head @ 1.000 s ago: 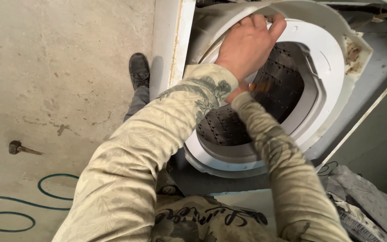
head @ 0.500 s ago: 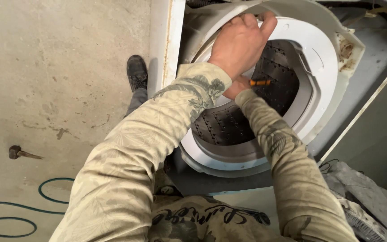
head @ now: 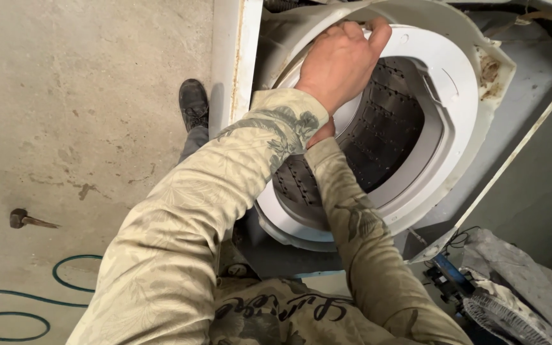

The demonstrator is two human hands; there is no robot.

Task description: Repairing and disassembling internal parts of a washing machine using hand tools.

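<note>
Concrete floor (head: 84, 96), grey and stained, is seen spread across the left, with a small rusty hammer (head: 23, 219) and a looped green hose (head: 27, 300) lying on it. A black shoe (head: 193, 102) is planted beside the white washing-machine cabinet edge (head: 234, 64). The left hand (head: 340, 61) is curled over the white plastic tub ring (head: 455, 83), fingers closed on its upper rim. The right hand (head: 321, 132) is mostly hidden under the left sleeve; its grip cannot be told. The dark perforated drum (head: 384, 134) is seen inside the ring.

Right hand (head: 321, 133) mostly hidden behind left sleeve (head: 225, 191); grip cannot be told. Washer cabinet (head: 531, 128) cut off at top/right edges; hose (head: 7, 313) at left.
</note>
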